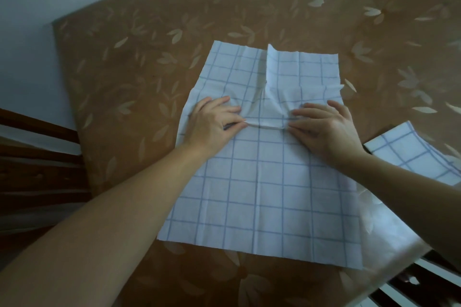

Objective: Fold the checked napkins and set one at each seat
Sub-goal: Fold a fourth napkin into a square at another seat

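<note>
The left hand (216,122) and right hand (327,129) both rest on the napkin (264,194), a little beyond its middle, palms down and well apart from each other. Each pinches one end of a low raised ridge of cloth that runs across the napkin between them: the left thumb and forefinger nip it at its left end, the right thumb and forefinger at its right end. The other fingers lie spread on the fabric.

The napkin is white with blue checks and lies opened out on the bench (139,62). Its near half lies smooth towards the person. Its far half, past the hands, is rumpled, with a crease running up from the ridge and a flap standing at the far edge.

A second napkin (409,157), with the same checks and smaller in outline, lies to the right of the napkin, just beyond the right forearm and apart from the napkin. The bench wears a brown leaf-patterned cover. A dark wooden chair (37,162) stands left of the napkin, off the bench's edge. Another dark chair (424,279) shows at the napkin's near right corner.
</note>
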